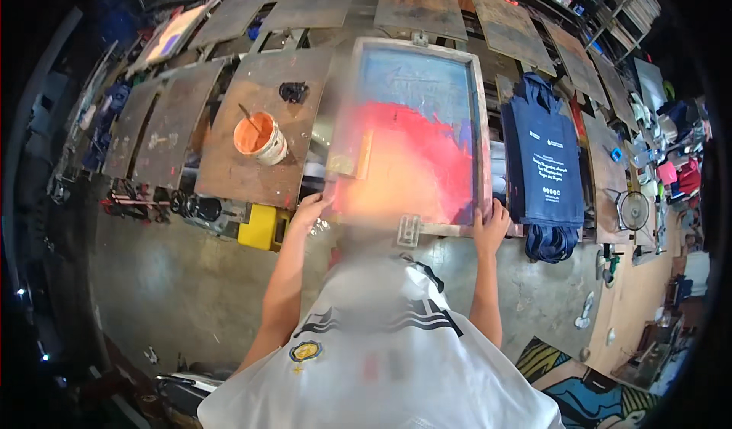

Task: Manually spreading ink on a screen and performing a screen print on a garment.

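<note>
A screen-printing frame (482, 124) lies in front of me. Its blue mesh is smeared with red and orange ink (412, 162) over the lower part. My left hand (309, 212) is closed on the frame's near left corner, and my right hand (492, 227) grips its near right corner. On the left part of the mesh rests what looks like a squeegee (366, 155), partly blurred. A metal hinge clamp (420, 40) sits at the far edge, and a clear clip-like piece (409, 231) at the near edge. Whatever is under the frame is hidden.
Left of the frame, an ink bucket (271, 152) with a stick and a black lump (292, 91) stand on a board (229, 151). Navy tote bags (545, 147) are draped at the right. A yellow box (259, 227) is below the left boards. A round fan (634, 211) stands far right.
</note>
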A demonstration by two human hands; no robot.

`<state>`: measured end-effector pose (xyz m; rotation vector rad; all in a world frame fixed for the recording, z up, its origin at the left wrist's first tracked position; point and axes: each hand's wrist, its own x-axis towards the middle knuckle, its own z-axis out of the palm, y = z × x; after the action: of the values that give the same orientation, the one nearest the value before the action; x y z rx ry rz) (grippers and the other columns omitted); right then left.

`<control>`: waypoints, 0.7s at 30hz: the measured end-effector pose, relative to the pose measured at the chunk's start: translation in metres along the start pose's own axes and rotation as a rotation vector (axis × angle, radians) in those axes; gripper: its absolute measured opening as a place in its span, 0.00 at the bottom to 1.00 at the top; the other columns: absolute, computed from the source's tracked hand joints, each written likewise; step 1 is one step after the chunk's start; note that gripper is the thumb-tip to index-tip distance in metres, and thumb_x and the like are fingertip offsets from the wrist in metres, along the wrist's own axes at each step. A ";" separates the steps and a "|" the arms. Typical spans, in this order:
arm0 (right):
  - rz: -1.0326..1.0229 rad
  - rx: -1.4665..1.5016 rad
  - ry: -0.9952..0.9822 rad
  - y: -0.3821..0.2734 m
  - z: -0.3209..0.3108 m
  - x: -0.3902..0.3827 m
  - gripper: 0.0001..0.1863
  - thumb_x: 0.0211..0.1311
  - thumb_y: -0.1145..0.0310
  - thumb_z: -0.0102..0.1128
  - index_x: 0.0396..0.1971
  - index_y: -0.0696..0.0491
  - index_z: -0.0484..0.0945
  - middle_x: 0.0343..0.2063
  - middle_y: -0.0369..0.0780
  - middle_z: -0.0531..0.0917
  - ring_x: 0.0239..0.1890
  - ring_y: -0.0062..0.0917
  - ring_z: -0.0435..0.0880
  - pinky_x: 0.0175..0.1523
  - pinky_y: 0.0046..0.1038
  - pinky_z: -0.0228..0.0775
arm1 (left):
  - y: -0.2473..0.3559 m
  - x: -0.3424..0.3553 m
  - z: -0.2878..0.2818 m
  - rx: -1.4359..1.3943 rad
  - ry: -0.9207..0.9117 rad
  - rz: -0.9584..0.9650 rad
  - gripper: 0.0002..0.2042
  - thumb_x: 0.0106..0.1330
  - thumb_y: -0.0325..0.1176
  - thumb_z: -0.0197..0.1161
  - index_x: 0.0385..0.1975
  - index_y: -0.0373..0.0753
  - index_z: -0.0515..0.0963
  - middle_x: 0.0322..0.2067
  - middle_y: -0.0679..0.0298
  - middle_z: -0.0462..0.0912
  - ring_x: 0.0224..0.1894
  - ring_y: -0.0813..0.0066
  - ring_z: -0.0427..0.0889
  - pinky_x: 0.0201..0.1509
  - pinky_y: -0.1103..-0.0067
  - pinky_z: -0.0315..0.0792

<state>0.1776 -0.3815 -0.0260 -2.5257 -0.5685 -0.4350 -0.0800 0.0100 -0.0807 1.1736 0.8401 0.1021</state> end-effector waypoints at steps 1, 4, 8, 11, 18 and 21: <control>-0.046 0.037 0.060 0.010 0.000 -0.006 0.33 0.57 0.66 0.68 0.63 0.54 0.69 0.49 0.52 0.76 0.53 0.47 0.74 0.59 0.42 0.66 | -0.004 0.003 -0.003 0.021 0.004 0.016 0.17 0.67 0.37 0.65 0.49 0.31 0.80 0.42 0.62 0.86 0.44 0.76 0.82 0.49 0.78 0.74; -0.055 0.308 -0.073 0.030 0.005 -0.015 0.42 0.56 0.66 0.68 0.70 0.54 0.59 0.50 0.55 0.75 0.54 0.49 0.74 0.60 0.43 0.66 | -0.001 0.003 0.004 0.026 0.054 -0.072 0.18 0.66 0.38 0.65 0.49 0.33 0.81 0.43 0.60 0.86 0.44 0.72 0.83 0.49 0.75 0.74; 0.093 0.305 -0.201 0.029 0.005 -0.015 0.44 0.58 0.67 0.60 0.75 0.45 0.52 0.46 0.57 0.79 0.43 0.53 0.80 0.50 0.43 0.73 | -0.011 0.013 -0.001 0.077 0.165 -0.094 0.20 0.62 0.45 0.66 0.43 0.34 0.82 0.38 0.61 0.85 0.39 0.71 0.82 0.45 0.74 0.72; 0.170 0.272 -0.397 0.034 -0.001 -0.005 0.43 0.58 0.69 0.55 0.75 0.40 0.51 0.35 0.59 0.82 0.36 0.57 0.82 0.46 0.48 0.75 | -0.010 0.011 0.013 0.153 0.277 -0.016 0.18 0.60 0.44 0.65 0.39 0.34 0.83 0.38 0.62 0.85 0.39 0.71 0.81 0.48 0.73 0.71; 0.183 0.159 -0.466 0.025 -0.008 0.002 0.44 0.58 0.67 0.51 0.75 0.41 0.45 0.31 0.62 0.82 0.35 0.59 0.83 0.45 0.55 0.74 | -0.010 0.016 0.005 0.127 0.312 -0.059 0.17 0.60 0.44 0.65 0.35 0.35 0.83 0.37 0.63 0.85 0.40 0.72 0.80 0.51 0.74 0.69; 0.215 0.154 -0.509 0.023 -0.011 0.006 0.45 0.58 0.67 0.51 0.75 0.40 0.45 0.30 0.62 0.82 0.36 0.59 0.83 0.45 0.55 0.74 | -0.010 0.024 -0.002 0.118 0.273 -0.095 0.16 0.60 0.44 0.64 0.36 0.35 0.83 0.37 0.62 0.85 0.41 0.72 0.80 0.50 0.74 0.70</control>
<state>0.1910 -0.4036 -0.0238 -2.5079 -0.4784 0.3293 -0.0676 0.0191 -0.1020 1.2450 1.1540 0.1390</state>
